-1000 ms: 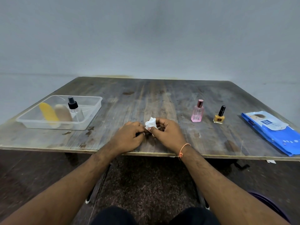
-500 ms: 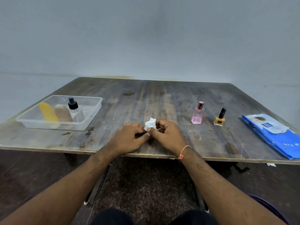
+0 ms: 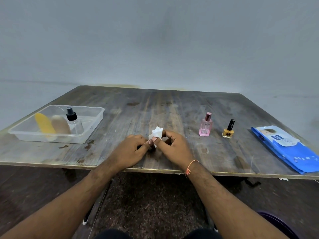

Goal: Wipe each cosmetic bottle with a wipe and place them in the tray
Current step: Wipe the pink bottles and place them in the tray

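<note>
Crumpled white wipe at frame centre, pinched between left hand and right hand, both curled on it. Soft, limp, light.

Pink glass perfume bottle and yellow nail-polish bottle right of centre, upright. Probably slick, fragile, tippy; best gripped around body. Clear plastic tray left.

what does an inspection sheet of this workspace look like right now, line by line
surface: worn, stained wooden table
job's things: clear tray at left holds a yellow bottle, a beige bottle and a clear spray bottle; pink perfume bottle and yellow nail polish stand upright on the table at right, apart; white wipe crumpled between both hands
clutter: blue wipes pack at the right edge
grippers: left hand and right hand both pinch the wipe
cables: nothing seen
surroundings: plain grey wall, dark floor
</note>
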`<act>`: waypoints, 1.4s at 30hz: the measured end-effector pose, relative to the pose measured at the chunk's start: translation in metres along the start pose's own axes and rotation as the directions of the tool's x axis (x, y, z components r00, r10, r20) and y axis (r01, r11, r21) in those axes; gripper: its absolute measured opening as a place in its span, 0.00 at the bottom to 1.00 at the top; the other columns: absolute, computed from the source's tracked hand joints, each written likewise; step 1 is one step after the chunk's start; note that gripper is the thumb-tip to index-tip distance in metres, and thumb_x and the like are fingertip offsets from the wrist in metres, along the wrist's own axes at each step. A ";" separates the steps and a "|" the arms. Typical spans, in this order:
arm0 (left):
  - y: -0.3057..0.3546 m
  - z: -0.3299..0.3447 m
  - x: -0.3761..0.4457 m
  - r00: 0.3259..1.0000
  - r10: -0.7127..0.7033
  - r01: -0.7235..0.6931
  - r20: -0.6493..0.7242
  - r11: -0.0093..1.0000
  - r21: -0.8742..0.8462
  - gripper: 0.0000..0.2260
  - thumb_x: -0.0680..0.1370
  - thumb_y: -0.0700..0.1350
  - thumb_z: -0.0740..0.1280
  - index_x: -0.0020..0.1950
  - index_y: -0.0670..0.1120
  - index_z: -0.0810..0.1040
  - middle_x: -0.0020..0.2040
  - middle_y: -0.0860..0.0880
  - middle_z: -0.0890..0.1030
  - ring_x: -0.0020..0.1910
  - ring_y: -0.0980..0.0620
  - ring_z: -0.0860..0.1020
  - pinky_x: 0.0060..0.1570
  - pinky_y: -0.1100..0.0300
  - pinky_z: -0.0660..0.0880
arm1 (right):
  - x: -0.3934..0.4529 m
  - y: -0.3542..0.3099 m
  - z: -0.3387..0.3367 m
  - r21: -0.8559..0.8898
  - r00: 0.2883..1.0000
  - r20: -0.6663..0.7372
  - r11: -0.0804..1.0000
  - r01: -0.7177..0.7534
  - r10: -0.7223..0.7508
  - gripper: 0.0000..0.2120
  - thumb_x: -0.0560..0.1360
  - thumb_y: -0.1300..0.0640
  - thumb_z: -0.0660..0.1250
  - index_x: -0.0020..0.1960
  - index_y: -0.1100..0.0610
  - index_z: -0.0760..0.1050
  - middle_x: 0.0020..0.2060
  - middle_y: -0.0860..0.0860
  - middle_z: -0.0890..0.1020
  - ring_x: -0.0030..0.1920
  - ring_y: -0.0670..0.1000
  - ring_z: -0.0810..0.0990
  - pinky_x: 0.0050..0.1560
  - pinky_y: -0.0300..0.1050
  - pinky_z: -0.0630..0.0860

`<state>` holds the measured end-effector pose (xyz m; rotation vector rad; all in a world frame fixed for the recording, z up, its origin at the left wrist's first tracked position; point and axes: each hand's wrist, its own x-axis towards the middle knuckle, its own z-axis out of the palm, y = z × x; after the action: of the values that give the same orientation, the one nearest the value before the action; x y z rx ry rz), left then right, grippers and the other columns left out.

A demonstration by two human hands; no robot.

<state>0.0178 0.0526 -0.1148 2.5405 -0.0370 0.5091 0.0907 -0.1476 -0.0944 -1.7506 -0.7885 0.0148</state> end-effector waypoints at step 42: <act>0.123 0.104 0.122 0.985 -0.158 0.168 0.069 0.966 -0.196 0.30 0.78 0.55 0.77 0.77 0.50 0.73 0.67 0.55 0.81 0.63 0.55 0.80 0.68 0.54 0.78 | -0.009 0.040 -0.129 0.361 0.732 -0.606 0.928 -0.097 0.312 0.10 0.69 0.43 0.71 0.50 0.37 0.83 0.39 0.48 0.85 0.38 0.50 0.80 0.47 0.61 0.83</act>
<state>0.1515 -0.0965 -0.0898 2.3339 0.0964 0.3545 0.1547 -0.2667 -0.0879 -1.3873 -0.0532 -0.3030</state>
